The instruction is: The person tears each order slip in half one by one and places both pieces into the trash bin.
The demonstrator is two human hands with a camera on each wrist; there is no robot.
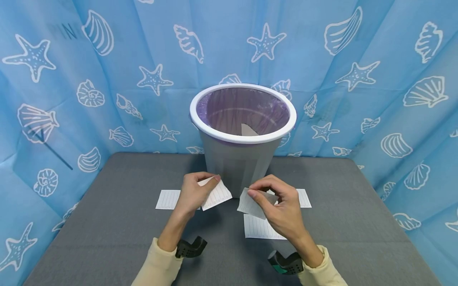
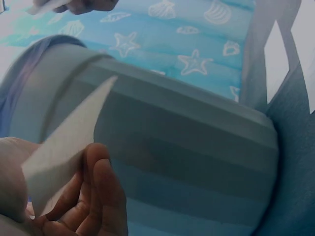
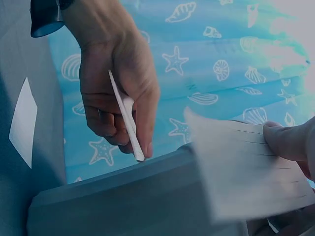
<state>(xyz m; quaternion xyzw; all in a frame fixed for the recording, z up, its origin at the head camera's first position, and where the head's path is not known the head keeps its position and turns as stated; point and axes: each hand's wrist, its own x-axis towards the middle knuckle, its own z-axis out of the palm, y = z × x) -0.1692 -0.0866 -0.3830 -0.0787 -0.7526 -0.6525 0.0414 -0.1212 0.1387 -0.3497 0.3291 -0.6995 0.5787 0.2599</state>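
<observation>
- Bin (image 1: 236, 163): grey with a white rim, upright on the far side of a dark grey table (image 1: 114, 222).
- Purple plastic liner (image 1: 247, 104): spread inside the bin; a pale paper piece (image 1: 247, 130) shows within, near the front rim.
- Left hand (image 1: 192, 190): thumb and fingers brought together, pinching the left slip (image 1: 217, 196), white lined paper held tilted above the table in front of the bin.
- Right hand (image 1: 280, 204): thumb and forefinger meeting on the edge of the right slip (image 1: 250, 204), also paper, raised near the left slip but apart from it.
- Three more lined slips lie flat on the table: a far-left slip (image 1: 167, 200), partly behind the left hand; a far-right slip (image 1: 304, 198), partly behind the right hand; and a near slip (image 1: 260, 228), partly covered by the right hand.
- Blue curtain (image 1: 222, 51): hanging behind, printed with white starfish and shells.
- Pale yellow sleeves (image 1: 159, 264) on both arms, a black wrist device (image 1: 191, 247) at each wrist.
</observation>
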